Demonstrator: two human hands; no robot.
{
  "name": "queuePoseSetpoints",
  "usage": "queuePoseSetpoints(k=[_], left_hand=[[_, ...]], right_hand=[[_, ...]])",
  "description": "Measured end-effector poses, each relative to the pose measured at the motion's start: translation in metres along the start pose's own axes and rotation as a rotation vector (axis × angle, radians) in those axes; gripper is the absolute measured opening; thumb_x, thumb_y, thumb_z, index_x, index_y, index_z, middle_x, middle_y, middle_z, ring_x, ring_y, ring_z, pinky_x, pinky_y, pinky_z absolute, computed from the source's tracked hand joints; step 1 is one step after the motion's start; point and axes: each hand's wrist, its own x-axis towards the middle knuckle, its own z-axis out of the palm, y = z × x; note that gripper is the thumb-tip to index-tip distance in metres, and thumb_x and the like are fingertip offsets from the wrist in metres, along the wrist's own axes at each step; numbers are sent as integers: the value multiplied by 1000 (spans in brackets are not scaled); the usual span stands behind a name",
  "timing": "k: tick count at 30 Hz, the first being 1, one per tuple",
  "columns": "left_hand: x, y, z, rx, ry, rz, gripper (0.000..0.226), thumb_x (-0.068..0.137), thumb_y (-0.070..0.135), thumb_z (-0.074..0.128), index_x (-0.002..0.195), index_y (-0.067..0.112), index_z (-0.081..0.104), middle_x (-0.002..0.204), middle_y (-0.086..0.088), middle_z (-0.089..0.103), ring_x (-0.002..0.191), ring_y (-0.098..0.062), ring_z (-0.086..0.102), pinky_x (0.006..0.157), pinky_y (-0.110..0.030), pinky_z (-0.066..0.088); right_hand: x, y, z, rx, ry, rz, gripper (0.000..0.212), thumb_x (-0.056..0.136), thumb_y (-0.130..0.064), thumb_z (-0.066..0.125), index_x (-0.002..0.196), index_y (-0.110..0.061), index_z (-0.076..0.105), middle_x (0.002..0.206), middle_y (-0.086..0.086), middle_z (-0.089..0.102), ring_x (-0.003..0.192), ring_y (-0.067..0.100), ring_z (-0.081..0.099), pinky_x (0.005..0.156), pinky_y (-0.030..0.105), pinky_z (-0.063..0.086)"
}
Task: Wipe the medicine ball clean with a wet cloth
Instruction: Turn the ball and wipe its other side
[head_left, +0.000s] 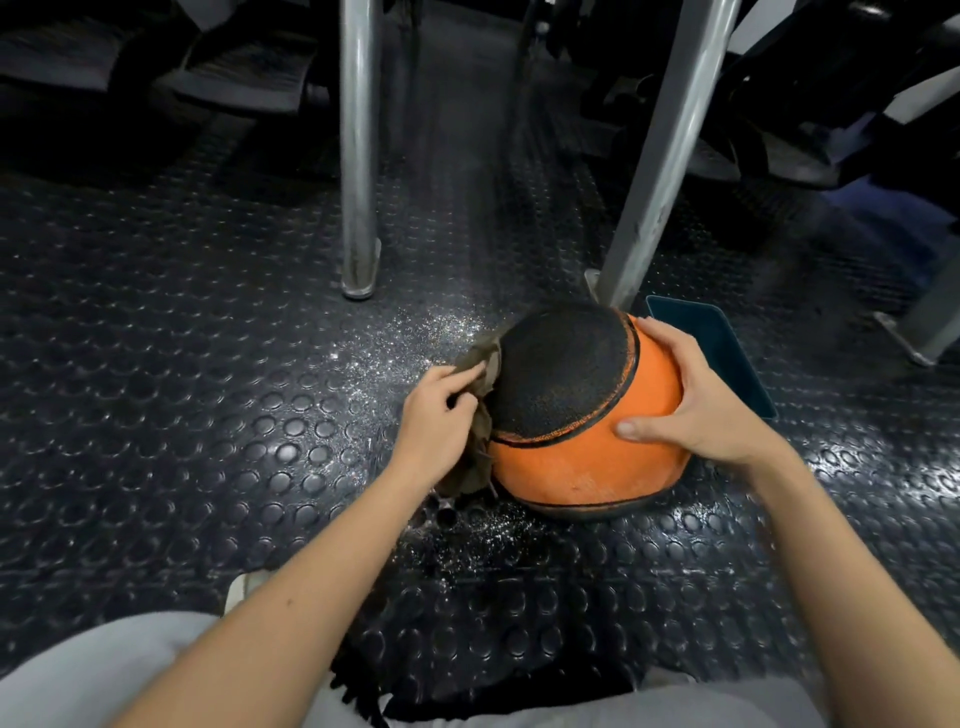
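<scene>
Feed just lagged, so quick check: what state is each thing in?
Ball: on floor, black panel up.
Cloth: bunched against ball's left side.
Left hand: grips cloth.
Right hand: spread flat on ball's right side.
Tray: on floor behind ball.
Floor: speckled around ball.

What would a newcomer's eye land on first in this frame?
The orange-and-black medicine ball, on the studded dark floor just right of centre, draws the eye first. The right hand lies spread over its right side, while the left hand grips a brownish cloth against its left side. Glittering specks ring the ball, and a dark teal tray sits just behind it on the right.
</scene>
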Motion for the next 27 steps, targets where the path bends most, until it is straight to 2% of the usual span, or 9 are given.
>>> queuePoseSetpoints(k=[2,5,7,10,12,15,20,24,27], left_hand=[[-2,10,6,-21,18,22,40,94,5,44,129,18,57,117,3,49,117,-18,45,102,-28,33],[-16,27,18,81,0,207,40,91,13,44,128,21,58,126,3,49,117,-19,40,99,-21,26],[-30,39,23,152,-34,365,45,86,24,39,124,24,63,126,3,53,111,-21,41,98,-27,29],[-42,44,29,221,-73,539,48,83,31,35,120,26,65,122,4,57,109,-20,41,94,-38,35],[-43,42,30,248,-107,528,48,86,34,34,125,28,61,124,5,54,111,-16,38,93,-35,33],[-36,39,30,112,-98,310,42,94,29,39,133,25,53,122,7,47,109,-10,34,92,-24,27],[-17,19,27,-115,-35,-129,34,96,11,43,124,15,62,106,2,53,109,-17,50,87,-22,33],[-26,35,28,13,-18,68,37,96,15,41,129,18,57,121,5,50,113,-16,41,94,-22,28],[-37,56,26,147,-89,317,51,86,36,31,127,26,60,126,7,51,109,-15,37,96,-27,27]], right_hand=[[-2,-1,-1,-49,63,28,84,45,-72,73,118,-60,32,134,-11,32,131,16,31,109,44,30],[2,-8,8,-119,407,35,58,70,-76,48,106,-30,51,111,1,46,113,24,45,99,39,36],[3,-15,17,-212,522,74,53,84,-68,34,113,-29,55,104,6,47,104,25,43,92,29,27],[-7,-14,23,-263,462,181,34,95,-50,41,127,-44,51,115,8,37,112,27,33,81,15,12],[-18,-9,22,-191,437,184,32,95,-47,42,126,-46,50,139,6,34,132,28,24,99,18,9],[-30,-3,23,-96,416,95,43,94,-54,39,133,-39,45,149,2,35,140,17,25,117,45,15],[-40,0,27,-86,450,43,36,86,-59,36,121,-51,42,137,-5,47,131,14,35,111,49,25],[-40,-1,29,-105,429,22,38,84,-62,33,120,-53,42,137,-6,46,132,17,35,111,46,26],[-38,-5,31,-154,410,25,45,83,-64,31,124,-50,43,137,-14,43,133,16,33,105,26,18]])
